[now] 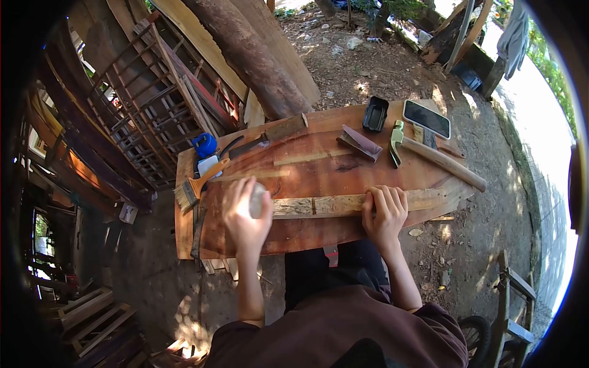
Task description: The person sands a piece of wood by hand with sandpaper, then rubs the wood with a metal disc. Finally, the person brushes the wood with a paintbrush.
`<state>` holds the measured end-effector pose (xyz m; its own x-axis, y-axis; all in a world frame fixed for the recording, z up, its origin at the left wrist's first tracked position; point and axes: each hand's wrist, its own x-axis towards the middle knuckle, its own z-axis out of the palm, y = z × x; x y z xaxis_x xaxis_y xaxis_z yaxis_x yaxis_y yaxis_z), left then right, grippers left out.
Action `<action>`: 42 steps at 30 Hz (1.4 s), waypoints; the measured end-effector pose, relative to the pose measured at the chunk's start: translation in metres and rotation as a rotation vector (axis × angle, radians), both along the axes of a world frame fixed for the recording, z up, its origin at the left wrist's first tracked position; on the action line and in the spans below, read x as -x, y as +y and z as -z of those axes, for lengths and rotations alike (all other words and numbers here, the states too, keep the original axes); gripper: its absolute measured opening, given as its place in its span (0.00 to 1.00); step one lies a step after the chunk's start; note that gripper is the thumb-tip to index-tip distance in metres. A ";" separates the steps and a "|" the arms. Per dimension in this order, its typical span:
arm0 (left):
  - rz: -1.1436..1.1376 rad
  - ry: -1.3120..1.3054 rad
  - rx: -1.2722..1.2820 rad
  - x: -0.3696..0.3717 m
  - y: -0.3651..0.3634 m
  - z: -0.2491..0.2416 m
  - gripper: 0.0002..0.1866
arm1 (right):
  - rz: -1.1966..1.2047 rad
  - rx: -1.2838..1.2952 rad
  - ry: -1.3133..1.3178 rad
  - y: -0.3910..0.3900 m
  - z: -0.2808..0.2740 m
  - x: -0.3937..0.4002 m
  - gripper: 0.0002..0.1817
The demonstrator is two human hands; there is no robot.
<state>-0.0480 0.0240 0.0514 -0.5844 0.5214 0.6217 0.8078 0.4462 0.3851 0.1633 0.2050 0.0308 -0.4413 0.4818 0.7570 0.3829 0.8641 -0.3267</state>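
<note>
A long, narrow wooden strip (pixel 294 207) with a rough, marked face lies across the wooden tabletop (pixel 264 239). My right hand (pixel 388 213) is closed around it toward its right part, thumb on the near side. At the strip's left end is my left hand (pixel 244 214), slightly blurred, its fingers curled around a pale rounded object (pixel 257 201) whose kind I cannot make out. Left of that hand, a paintbrush (pixel 195 184) with an orange handle lies at the table's edge. Beyond my right hand rests a claw hammer (pixel 438 158) with a wooden handle.
At the back of the table are a handsaw (pixel 270 134), a folded sheet of sandpaper (pixel 362 144), a black tray (pixel 375 114) and a phone (pixel 427 118). A blue round item (pixel 204 145) sits at the left corner. A log (pixel 254 55) and boards lean behind.
</note>
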 end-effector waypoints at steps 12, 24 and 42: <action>0.490 -0.024 -0.018 -0.093 0.092 -0.003 0.21 | -0.009 0.011 0.023 0.001 0.000 -0.001 0.02; 0.095 0.093 -0.057 0.005 -0.032 -0.003 0.20 | -0.028 -0.028 -0.070 0.012 -0.011 0.003 0.10; 0.263 0.091 0.001 -0.024 0.021 0.013 0.18 | -0.010 0.066 -0.100 0.007 -0.009 0.008 0.14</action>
